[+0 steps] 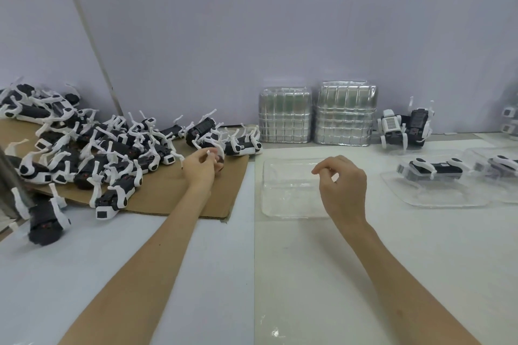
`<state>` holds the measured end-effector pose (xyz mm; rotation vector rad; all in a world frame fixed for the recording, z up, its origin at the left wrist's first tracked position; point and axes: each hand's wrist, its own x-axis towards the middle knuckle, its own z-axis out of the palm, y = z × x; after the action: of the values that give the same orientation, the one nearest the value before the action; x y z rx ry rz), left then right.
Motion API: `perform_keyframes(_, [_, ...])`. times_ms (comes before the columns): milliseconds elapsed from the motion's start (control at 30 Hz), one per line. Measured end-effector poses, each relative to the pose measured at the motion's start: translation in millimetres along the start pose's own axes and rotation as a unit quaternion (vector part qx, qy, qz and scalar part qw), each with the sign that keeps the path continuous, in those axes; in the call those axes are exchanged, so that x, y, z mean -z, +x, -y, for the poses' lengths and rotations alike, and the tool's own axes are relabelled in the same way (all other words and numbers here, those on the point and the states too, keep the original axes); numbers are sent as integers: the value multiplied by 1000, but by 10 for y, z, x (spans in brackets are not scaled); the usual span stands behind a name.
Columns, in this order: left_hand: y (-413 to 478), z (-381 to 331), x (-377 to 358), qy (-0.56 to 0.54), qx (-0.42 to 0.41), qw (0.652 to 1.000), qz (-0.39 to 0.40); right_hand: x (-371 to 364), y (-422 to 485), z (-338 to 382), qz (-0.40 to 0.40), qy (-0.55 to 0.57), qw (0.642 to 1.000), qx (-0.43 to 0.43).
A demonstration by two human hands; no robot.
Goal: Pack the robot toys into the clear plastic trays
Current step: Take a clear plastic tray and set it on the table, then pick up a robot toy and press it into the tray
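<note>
Left hand [200, 166] pinches toy leg [208, 152]; right hand [343, 185] holding nothing above one empty tray [280, 204]; two filled trays [420, 199].

Left hand [199, 167] pinching a white toy leg [208, 152] beside the robot toy pile [92, 148] on cardboard [168, 199], right hand [344, 187] loosely curled over an empty clear tray [283, 193], tray stacks [318, 117] against the wall, packed trays [437, 190] at right
</note>
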<state>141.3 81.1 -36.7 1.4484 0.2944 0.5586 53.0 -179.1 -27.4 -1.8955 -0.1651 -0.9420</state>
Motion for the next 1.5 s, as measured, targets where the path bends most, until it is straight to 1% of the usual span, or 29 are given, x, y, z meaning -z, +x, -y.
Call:
perform_keyframes(100, [-224, -267, -143, -49, -47, 997, 35, 9, 10, -3, -24, -4, 999, 35])
perform_keyframes(233, [-633, -716, -261, -98, -122, 979, 129, 27, 16, 42, -42, -24, 997, 66])
perform_keyframes(300, [-836, -909, -300, -125, -150, 963, 188, 55, 23, 65, -25, 3, 998, 59])
perform_keyframes(367, [-1023, -1036, -352, -140, -166, 945, 246, 105, 52, 81, 29, 68, 997, 33])
perform_keyframes(433, [-1183, -1068, -407, -127, -193, 930, 286, 152, 90, 84, 80, 141, 987, 7])
perform_keyframes(467, [-1250, -1044, -436, -109, -215, 923, 299, 167, 108, 87, 91, 166, 982, -2])
perform_keyframes(533, [-1356, -934, -490, -59, -258, 907, 329, 171, 130, 85, 101, 195, 975, -16])
perform_keyframes(600, [-1439, -807, -535, -24, -277, 891, 358, 156, 129, 88, 87, 197, 976, -17])
perform_keyframes(667, [-1476, -708, -567, 2, -285, 885, 367, 140, 125, 81, 61, 199, 978, -16])
perform_keyframes(733, [-1472, -646, -568, 38, -305, 882, 358, 136, 125, 73, 47, 203, 978, -23])
perform_keyframes(800, [-1427, -586, -525, 66, -327, 887, 319, 140, 142, 45, 30, 196, 980, -32])
perform_keyframes(867, [-1339, -507, -446, 102, -340, 901, 248, 166, 171, -2, 12, 190, 980, -50])
perform_keyframes(900, [-1282, -451, -399, 136, -339, 903, 224, 185, 187, -23, 6, 188, 980, -58])
perform_keyframes(933, [-1221, -385, -352, 182, -331, 899, 220, 205, 200, -42, 2, 183, 981, -65])
perform_keyframes(1000, [-1110, -232, -253, 281, -288, 877, 262, 243, 221, -73, -4, 168, 984, -65])
perform_keyframes(1033, [-1066, -158, -204, 310, -260, 869, 285, 257, 229, -87, -5, 164, 985, -62])
perform_keyframes(1067, [-1035, -95, -160, 316, -236, 868, 300, 266, 237, -100, -4, 163, 985, -61])
perform_keyframes(1167, [-967, -1, -65, 271, -211, 894, 287, 286, 251, -128, 23, 159, 984, -73])
perform_keyframes(1267, [-893, 2, -11, 190, -161, 928, 278, 278, 226, -129, 66, 142, 986, -51])
perform_keyframes(1367, [-889, 2, 23, 125, -131, 943, 278, 235, 179, -101, 106, 121, 987, -24])
perform_keyframes(1500, [-899, 22, 14, 70, -107, 960, 247, 185, 131, -81, 141, 90, 986, 15])
